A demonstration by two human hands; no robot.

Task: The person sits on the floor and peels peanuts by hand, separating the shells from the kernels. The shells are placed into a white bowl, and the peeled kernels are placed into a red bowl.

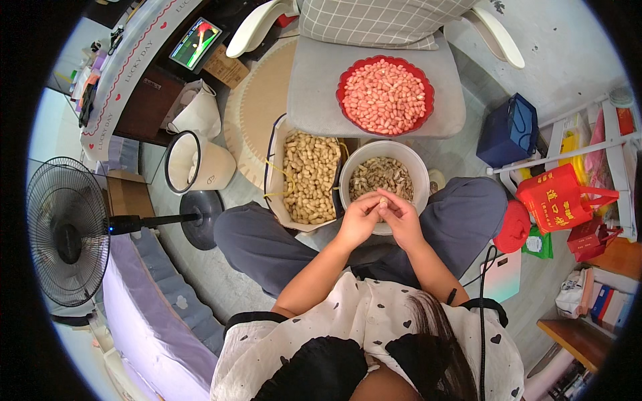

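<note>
My left hand (pixel 362 216) and my right hand (pixel 403 219) meet at the fingertips over the near part of a white plastic bucket (pixel 422 173). Pinched between them is a small pale peanut (pixel 383 200), largely covered by the fingers. Broken peanut shells (pixel 381 175) lie inside the bucket. To its left stands a fabric-sided bag (pixel 276 165) full of unshelled peanuts (pixel 311 175). A red scalloped bowl (pixel 342 108), heaped with shelled pink-skinned peanuts (pixel 383 95), rests on the seat ahead.
The grey chair (pixel 311 85) has white armrests and a checked cushion (pixel 371 22). On the left are a standing fan (pixel 67 235), a waste bin (pixel 210 163) and a lit screen (pixel 195 44). A blue box-shaped bag (pixel 506 130), a red bag (pixel 554 198) and a scale (pixel 501 275) are on the right.
</note>
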